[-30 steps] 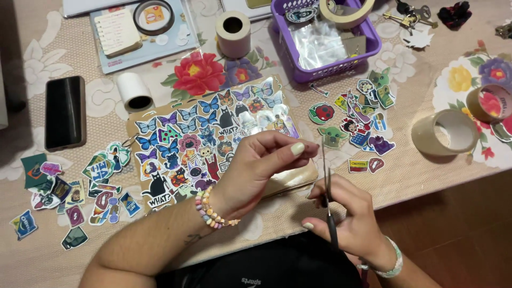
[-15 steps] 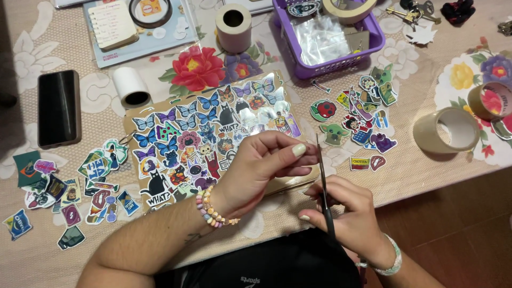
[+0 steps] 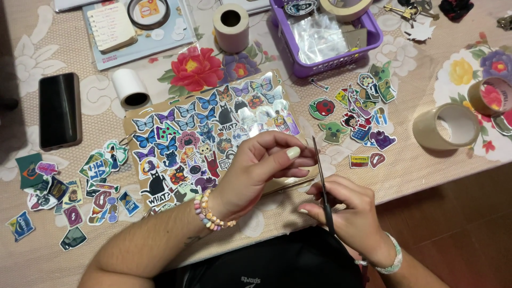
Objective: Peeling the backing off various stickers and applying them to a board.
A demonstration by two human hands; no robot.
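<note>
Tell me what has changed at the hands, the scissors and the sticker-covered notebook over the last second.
Very little. The right hand keeps its grip on the thin dark scissors, blades pointing up and away, and the left hand still pinches something small beside the blades; what it is cannot be told. Both hands sit slightly nearer the table edge. The brown sticker-covered notebook, black phone and purple plastic basket stayed put.

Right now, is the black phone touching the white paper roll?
Apart. The head view shows the black phone lying on the flowered tablecloth with a clear strip of cloth between it and the white paper roll.
</note>
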